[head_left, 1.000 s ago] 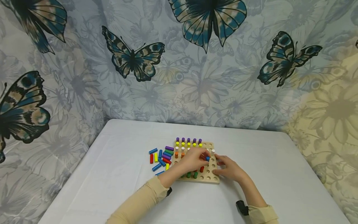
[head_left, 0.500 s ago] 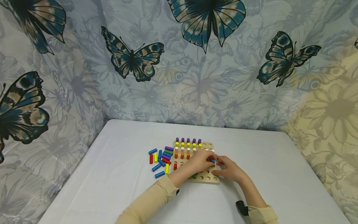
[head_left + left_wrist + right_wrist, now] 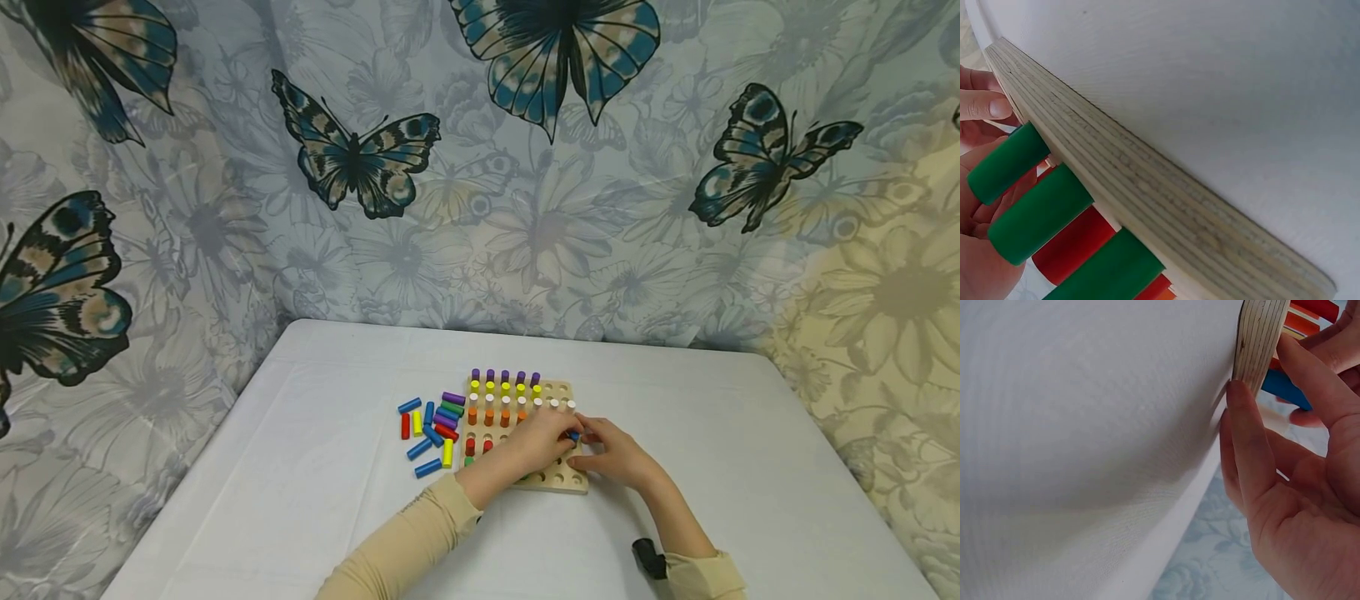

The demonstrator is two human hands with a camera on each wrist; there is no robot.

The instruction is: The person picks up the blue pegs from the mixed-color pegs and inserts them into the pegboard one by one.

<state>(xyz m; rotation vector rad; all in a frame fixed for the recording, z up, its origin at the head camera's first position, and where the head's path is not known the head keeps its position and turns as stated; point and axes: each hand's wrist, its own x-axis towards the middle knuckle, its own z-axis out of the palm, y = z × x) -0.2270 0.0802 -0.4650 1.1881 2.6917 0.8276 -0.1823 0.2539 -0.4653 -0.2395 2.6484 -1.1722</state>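
A wooden pegboard (image 3: 558,479) lies on the table, with rows of purple, yellow, white, orange, red and green pegs standing in it. My left hand (image 3: 536,442) reaches across to its right side and pinches a blue peg (image 3: 573,435) there. In the right wrist view that blue peg (image 3: 1288,389) stands out from the board's face, left fingers close around it. My right hand (image 3: 618,454) grips the board's right edge, thumb on the face and fingers along the side. Green pegs (image 3: 1041,212) hide part of my left hand in the left wrist view.
Left of the board, loose pegs lie in a scattered group, among them a blue peg (image 3: 428,467), a yellow peg (image 3: 447,452) and a red peg (image 3: 406,426). Beneath everything is a table with a white cover (image 3: 300,467). A butterfly-patterned cloth (image 3: 480,250) hangs behind.
My left hand has moved right with the blue peg, over to the board's right column, and has come down there. My right hand has stayed at the board's edge.
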